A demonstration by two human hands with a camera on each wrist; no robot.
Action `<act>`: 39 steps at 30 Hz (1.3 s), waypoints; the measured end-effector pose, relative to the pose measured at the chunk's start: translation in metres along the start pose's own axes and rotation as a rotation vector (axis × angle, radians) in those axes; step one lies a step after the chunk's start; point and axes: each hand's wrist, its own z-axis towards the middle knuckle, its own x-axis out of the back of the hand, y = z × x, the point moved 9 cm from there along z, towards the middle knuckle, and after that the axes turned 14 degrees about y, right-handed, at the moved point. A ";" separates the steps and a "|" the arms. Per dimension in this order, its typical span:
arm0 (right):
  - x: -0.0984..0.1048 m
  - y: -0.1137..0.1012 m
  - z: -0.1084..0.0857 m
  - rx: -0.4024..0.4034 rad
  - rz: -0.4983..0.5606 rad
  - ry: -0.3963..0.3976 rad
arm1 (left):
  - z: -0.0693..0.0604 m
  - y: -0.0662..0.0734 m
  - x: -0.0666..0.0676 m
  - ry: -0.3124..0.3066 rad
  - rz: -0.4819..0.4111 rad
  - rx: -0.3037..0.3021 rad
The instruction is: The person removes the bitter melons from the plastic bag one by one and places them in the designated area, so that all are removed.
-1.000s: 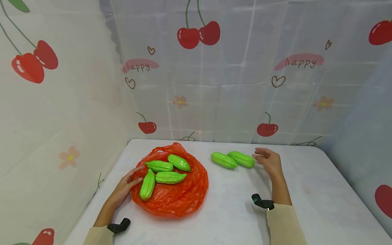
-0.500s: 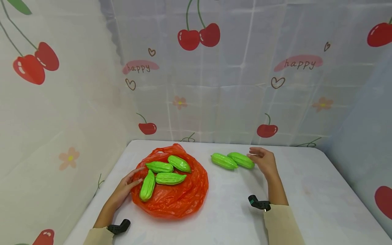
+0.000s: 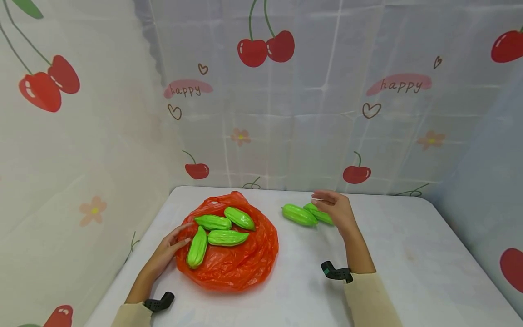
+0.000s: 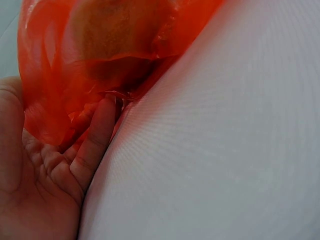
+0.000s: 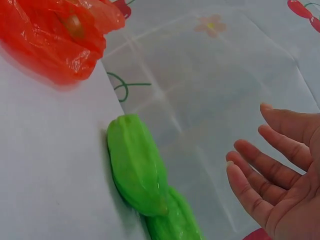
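Note:
Several green bitter gourds [image 3: 227, 238] lie on a crumpled red plastic bag [image 3: 241, 270]. At the bag's left edge, my left hand [image 3: 163, 252] touches it with extended fingers. In the left wrist view, the fingertips reach against the bag's underside [image 4: 120, 40], near the tabletop. Farther right, two more bitter gourds lie side by side on the table: a left one [image 3: 299, 215] and a right one [image 3: 316, 212], partly hidden. My right hand [image 3: 338, 212] hovers over the right one, holding nothing. In the right wrist view its fingers [image 5: 250, 200] are loosely spread, apart from both gourds.
A white table [image 3: 302, 281] carries everything, and its far edge meets a cherry-printed curtain [image 3: 306, 127]. Similar curtains hang at the left [image 3: 81, 150] and right [image 3: 490, 181]. Each wrist bears a black camera; the right one [image 3: 337, 271] hangs above the tabletop.
My right hand has moved left, from beside the right gourd's end to above it, covering part of it. My left hand, the bag and the gourds stay put.

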 end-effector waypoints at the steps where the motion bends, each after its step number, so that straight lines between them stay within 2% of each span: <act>1: -0.003 -0.004 -0.001 0.004 0.001 -0.005 | 0.000 0.001 0.000 0.000 0.004 -0.003; 9: -0.032 -0.027 -0.016 0.070 -0.046 -0.064 | 0.001 0.003 0.000 -0.003 -0.015 -0.032; 12: -0.046 -0.036 -0.026 0.111 -0.057 -0.104 | -0.003 0.000 0.001 -0.003 -0.027 -0.034; 17: -0.067 -0.050 -0.039 0.150 -0.032 -0.168 | -0.005 0.000 0.001 -0.003 -0.027 -0.034; 23: -0.091 -0.054 -0.051 0.126 0.020 -0.246 | -0.002 0.002 0.001 -0.006 -0.024 -0.043; 31: -0.131 -0.063 -0.071 0.206 0.037 -0.386 | 0.001 0.000 0.001 -0.004 -0.036 -0.037; 39: -0.167 -0.064 -0.085 0.209 0.038 -0.499 | 0.003 -0.001 0.000 -0.004 -0.034 -0.038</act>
